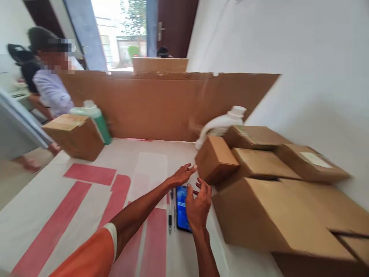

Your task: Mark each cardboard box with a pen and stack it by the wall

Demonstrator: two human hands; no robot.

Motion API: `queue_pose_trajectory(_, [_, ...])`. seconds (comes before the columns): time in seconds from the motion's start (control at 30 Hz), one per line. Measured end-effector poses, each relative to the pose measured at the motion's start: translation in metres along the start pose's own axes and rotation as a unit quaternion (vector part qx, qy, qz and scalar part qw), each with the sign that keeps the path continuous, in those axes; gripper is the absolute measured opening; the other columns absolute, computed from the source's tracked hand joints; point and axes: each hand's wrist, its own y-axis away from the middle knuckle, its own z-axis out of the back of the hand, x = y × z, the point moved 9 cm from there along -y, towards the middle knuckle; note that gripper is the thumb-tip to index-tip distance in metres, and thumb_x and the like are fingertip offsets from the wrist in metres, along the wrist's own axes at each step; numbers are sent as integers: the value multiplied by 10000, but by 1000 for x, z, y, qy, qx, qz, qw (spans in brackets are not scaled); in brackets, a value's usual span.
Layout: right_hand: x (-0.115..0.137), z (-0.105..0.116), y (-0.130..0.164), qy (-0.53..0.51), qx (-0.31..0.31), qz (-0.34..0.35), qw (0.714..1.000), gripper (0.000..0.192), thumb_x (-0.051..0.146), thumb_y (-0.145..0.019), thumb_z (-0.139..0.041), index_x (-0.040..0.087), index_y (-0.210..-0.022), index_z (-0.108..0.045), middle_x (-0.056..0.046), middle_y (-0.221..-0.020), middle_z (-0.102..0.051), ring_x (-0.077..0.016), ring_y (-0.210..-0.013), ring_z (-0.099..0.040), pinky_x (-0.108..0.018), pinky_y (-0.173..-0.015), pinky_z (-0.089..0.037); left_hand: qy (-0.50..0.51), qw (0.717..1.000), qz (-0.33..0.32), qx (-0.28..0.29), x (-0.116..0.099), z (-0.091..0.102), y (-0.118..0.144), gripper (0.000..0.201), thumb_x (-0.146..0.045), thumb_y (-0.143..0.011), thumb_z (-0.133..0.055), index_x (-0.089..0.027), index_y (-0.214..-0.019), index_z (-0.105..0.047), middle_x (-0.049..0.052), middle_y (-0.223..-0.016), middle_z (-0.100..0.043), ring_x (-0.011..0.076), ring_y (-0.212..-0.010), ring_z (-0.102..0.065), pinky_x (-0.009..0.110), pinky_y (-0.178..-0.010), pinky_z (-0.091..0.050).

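A small plain brown cardboard box (216, 159) sat tilted at the left end of a pile of cartons, toward the right of the table (43, 200), and both hands reached toward it. The left hand (182, 175) stretched forward with its fingers spread and empty, the fingertips close to the lower left edge of that box, though whether they touched it could not be told. The right hand (198, 204) hovered just beside it, palm down with loosely curled, open fingers, gripping nothing, over the upper part of a dark smartphone with a lit blue screen (182, 207) that lay flat on the table. A slim pen (170, 213) lay just left of the phone. The two hands were near each other but apart. Behind and to the right of the small box, several larger flat brown cartons (276, 215) lay stacked against the white wall. A white plastic jug with a handle and cap (220, 124) stood behind the small box. The table carried a white cover with broad red stripes. At the far left stood another brown cardboard box (75, 135) with a green bottle (96, 117) just behind it. A tall sheet of brown cardboard (161, 104) stood upright along the back edge, and a person in a pale shirt (52, 90) was beyond it on the left
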Motion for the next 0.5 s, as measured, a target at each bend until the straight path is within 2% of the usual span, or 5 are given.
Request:
queue_pose_trajectory(0.17, [74,-90,29,-95,156,36,983,344,430,-1014,-514,180,-1203,-656,-168,-1212,-684,-264,-953,-707,-393,-685,-629,-19,961,5,-276,4,170,118,813,-715,-880,-680,-159,-1465,-574,230,-1396,-656,325,-1157,-715,499,-1012,-576])
queue_pose_trajectory(0.23, [103,-147,51,-141,257,40,955,325,414,-998,-502,187,-1151,-676,-160,-1184,-701,-262,-937,-712,-390,-678,-627,-32,903,-7,-427,-3,254,183,832,-687,-961,-567,-175,-1591,-387,249,-1553,-504,340,-1311,-629,540,-1117,-511])
queue_pose_trajectory(0.33, [148,-232,81,-192,391,34,899,382,439,-957,-550,192,-1210,-695,-176,-1293,-696,-307,-1101,-712,-443,-795,-641,-50,796,-23,-602,-21,369,270,897,-638,-1017,-489,-152,-1676,-122,268,-1734,-186,357,-1618,-265,552,-1317,-256])
queue_pose_trajectory(0.4, [176,-280,89,-205,435,32,876,499,463,-916,-616,198,-1335,-668,-182,-1416,-660,-336,-1231,-682,-486,-896,-633,-54,746,-30,-663,-34,434,304,910,-622,-1032,-472,-138,-1689,-69,241,-1782,-68,323,-1686,-35,519,-1368,-62])
queue_pose_trajectory(0.5, [210,-341,88,-209,459,33,863,713,482,-862,-709,233,-1515,-565,-165,-1568,-579,-354,-1402,-591,-533,-1053,-575,-37,724,-30,-688,-44,508,317,891,-673,-1043,-409,-133,-1696,-132,215,-1804,-98,309,-1700,12,510,-1369,14])
